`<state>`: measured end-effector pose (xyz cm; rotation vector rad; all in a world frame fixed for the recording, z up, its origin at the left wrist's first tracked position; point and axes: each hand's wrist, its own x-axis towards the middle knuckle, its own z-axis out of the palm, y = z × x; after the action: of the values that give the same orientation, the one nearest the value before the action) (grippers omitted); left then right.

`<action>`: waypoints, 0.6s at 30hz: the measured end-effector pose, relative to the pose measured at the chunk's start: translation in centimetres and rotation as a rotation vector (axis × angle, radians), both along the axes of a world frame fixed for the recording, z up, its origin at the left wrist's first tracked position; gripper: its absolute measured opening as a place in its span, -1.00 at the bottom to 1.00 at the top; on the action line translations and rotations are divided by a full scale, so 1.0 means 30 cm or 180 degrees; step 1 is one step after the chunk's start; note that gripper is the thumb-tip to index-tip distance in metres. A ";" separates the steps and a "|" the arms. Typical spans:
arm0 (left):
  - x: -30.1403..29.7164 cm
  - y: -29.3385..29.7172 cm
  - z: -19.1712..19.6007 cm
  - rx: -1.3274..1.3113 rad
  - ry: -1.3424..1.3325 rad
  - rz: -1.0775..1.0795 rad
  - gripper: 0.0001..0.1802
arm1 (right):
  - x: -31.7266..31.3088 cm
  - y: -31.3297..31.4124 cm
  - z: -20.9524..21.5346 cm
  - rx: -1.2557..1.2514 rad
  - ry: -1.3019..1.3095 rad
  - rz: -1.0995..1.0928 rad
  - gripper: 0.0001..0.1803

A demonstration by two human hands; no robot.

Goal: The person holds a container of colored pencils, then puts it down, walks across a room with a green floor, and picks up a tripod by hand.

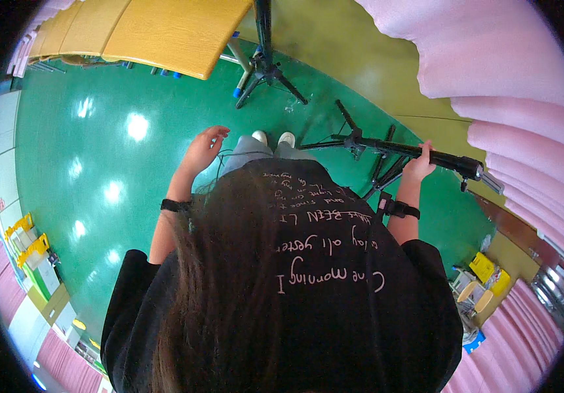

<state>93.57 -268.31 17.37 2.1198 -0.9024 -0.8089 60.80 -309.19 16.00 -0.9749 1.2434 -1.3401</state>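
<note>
My right hand (pixel 419 165) is wrapped round the pole of a black tripod stand (pixel 393 146), held tilted almost level on my right. Its spread legs point toward my feet, and its silver tip points off to the right by the pink curtain. To the left of my legs hangs my left hand (pixel 204 150), its fingers loosely bent and apart, with nothing seen in them. A thin dark cord (pixel 246 154) runs close beside that hand, and I cannot tell whether they touch.
Ahead, another black stand (pixel 265 69) is upright beside a yellow wooden table (pixel 170 36). More black legs (pixel 381 164) lie behind the tilted stand. A pink curtain (pixel 524 124) hangs along the right over a yellowish wall. Yellow-edged shelving (pixel 33 252) stands at the left on the green floor (pixel 98 164).
</note>
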 end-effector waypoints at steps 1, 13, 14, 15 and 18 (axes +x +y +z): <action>0.003 -0.011 0.008 -0.0001 0.0021 -0.0001 -0.76 | 0.018 -0.006 0.007 -0.0081 -0.0057 0.0008 -0.80; 0.104 -0.059 -0.014 0.0104 0.0078 0.0013 -0.74 | 0.358 -0.095 -0.056 -0.0383 -0.0206 0.0535 -0.85; 0.112 -0.063 -0.012 0.0101 0.0065 -0.0004 -0.75 | 0.383 -0.107 -0.080 -0.0321 -0.0196 0.0607 -0.84; 0.115 -0.068 -0.005 0.0109 0.0064 -0.0005 -0.75 | 0.399 -0.119 -0.100 -0.0260 -0.0173 0.0667 -0.82; 0.125 -0.064 -0.002 0.0066 0.0093 -0.0029 -0.75 | 0.479 -0.134 -0.111 -0.0234 -0.0017 0.0767 -0.80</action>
<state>97.33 -270.23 17.30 2.1179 -0.8926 -0.8550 75.19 -313.22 12.67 -1.1337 1.0419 -1.2047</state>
